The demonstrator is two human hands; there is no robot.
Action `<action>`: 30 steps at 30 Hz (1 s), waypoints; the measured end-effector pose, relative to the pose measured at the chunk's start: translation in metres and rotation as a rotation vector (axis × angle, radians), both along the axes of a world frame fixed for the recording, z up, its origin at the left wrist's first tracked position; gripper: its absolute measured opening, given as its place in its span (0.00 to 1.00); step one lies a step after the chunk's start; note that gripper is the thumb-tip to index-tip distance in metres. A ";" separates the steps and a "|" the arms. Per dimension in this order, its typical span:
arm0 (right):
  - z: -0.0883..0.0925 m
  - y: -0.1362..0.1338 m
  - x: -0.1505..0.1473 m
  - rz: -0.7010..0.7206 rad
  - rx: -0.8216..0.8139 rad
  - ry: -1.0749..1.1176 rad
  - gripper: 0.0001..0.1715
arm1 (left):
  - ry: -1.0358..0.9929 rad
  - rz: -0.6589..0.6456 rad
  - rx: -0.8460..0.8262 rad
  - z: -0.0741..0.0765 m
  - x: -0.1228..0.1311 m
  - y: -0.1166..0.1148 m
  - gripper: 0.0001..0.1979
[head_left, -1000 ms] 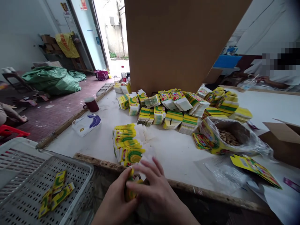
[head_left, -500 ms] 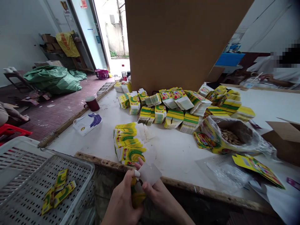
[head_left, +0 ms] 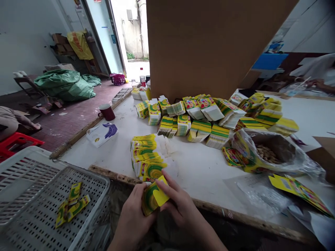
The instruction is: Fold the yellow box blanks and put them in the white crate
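Left hand [head_left: 134,209] clasps yellow box [head_left: 149,202], right hand [head_left: 180,205] pinches its flap [head_left: 161,197]; I judge light, creasable card: hold by sides.

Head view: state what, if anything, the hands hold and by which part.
A small yellow-and-green printed cardboard box: the left hand grips its side, the right hand its yellow end flap.

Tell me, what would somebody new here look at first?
Probably the big brown board standing at the back of the white table, with stacks of bright yellow cartons in front of it. Next, perhaps, the small yellow box at the table's near edge, held in the left hand while the right hand touches its flap.
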State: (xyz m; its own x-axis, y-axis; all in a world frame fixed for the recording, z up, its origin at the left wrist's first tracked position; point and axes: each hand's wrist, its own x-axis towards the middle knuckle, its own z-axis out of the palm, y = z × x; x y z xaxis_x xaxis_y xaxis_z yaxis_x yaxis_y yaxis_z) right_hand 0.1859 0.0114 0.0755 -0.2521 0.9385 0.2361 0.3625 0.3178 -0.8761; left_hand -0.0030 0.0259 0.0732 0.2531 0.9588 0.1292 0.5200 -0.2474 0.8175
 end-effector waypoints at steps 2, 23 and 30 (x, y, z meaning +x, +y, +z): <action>0.008 0.000 0.010 0.081 -0.031 -0.049 0.22 | 0.026 -0.036 0.013 0.006 -0.005 0.004 0.23; -0.018 0.041 -0.006 -0.475 -0.156 -0.334 0.09 | -1.355 0.691 -0.277 0.022 -0.017 0.025 0.25; -0.026 0.046 -0.011 -0.455 -0.118 -0.263 0.11 | -1.177 0.593 -0.450 -0.003 0.006 0.014 0.20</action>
